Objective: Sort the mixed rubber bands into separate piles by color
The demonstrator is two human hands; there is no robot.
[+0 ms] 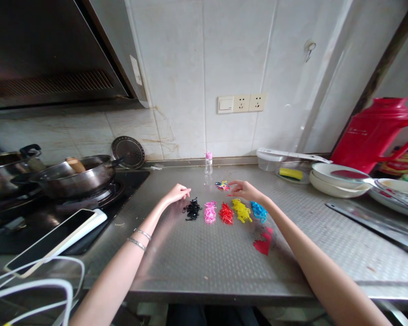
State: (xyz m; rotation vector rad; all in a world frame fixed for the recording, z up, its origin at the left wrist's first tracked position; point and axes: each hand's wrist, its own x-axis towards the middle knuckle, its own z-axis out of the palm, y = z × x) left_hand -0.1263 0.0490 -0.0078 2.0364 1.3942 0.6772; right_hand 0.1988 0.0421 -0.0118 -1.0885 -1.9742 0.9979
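Five small piles of coloured elastic bands lie in a row on the steel counter: black bands [192, 209], pink bands [210, 212], red bands [226, 213], yellow bands [241, 210] and blue bands [259, 211]. Behind them is a little heap of mixed-colour bands [222, 185]. My right hand [245, 189] reaches over from the right, fingertips apart beside that heap; a reddish bit shows near the thumb. Just above the black pile, my left hand [178, 193] has its fingers drawn together. Whatever they might hold is too small to make out.
A small clear bottle with a pink cap [208, 163] stands near the wall. Red scraps [263, 241] lie front right. Left are a phone [54, 242], white cable and pans [78, 174] on the stove; right, bowls [338, 181], a cleaver-like blade [374, 226] and red flask [370, 133].
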